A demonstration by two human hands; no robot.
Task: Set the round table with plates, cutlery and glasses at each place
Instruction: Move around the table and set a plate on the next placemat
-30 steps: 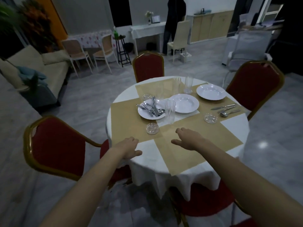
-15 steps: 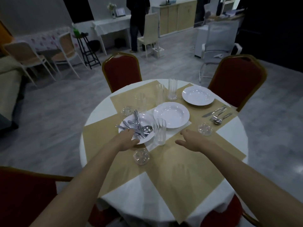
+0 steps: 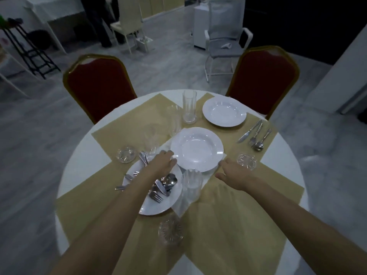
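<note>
Both hands reach for the centre plate [image 3: 196, 148] mid-bench: left hand [image 3: 161, 164] touches its near-left rim, fingers loosely curled; right hand [image 3: 231, 172], fingers apart, sits just beside it. Lifting carelessly could topple the tall glass [image 3: 192, 184] standing directly before the plate.

The left hand [image 3: 161, 165] and its forearm cover part of the cutlery [image 3: 164, 184] heaped on the plate [image 3: 156, 207] beneath. Two glasses [image 3: 174, 120] beyond that hand are smeared by blur. Both arms run off the bottom edge.
</note>
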